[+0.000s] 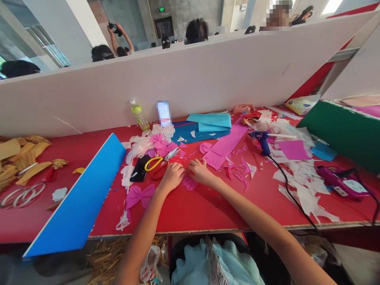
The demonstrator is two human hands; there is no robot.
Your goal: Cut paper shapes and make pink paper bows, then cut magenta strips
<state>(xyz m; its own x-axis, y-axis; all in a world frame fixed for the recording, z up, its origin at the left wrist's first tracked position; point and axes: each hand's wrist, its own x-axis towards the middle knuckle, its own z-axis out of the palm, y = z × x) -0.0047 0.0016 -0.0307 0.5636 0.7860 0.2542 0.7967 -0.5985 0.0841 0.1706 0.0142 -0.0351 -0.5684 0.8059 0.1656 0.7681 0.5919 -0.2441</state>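
Note:
My left hand [171, 178] and my right hand [202, 172] lie close together on the red table [204, 213], fingertips almost meeting. I cannot tell whether they pinch anything small. A crumpled pink paper piece [189, 183] sits just below them. Yellow-handled scissors [157, 162] lie left of my left hand, with red-handled scissors [158, 172] under them. Further down-left is a pink paper bow [139, 196]. A long pink paper strip [227, 142] lies beyond my right hand, among scattered pink scraps.
A blue board [77, 202] leans across the table's left part, beside straw-coloured woven pieces [23, 158]. A black phone [139, 168], blue hot glue gun [261, 141], teal paper [209, 122], white scraps and a bottle [139, 115] lie about, before a white partition [178, 83].

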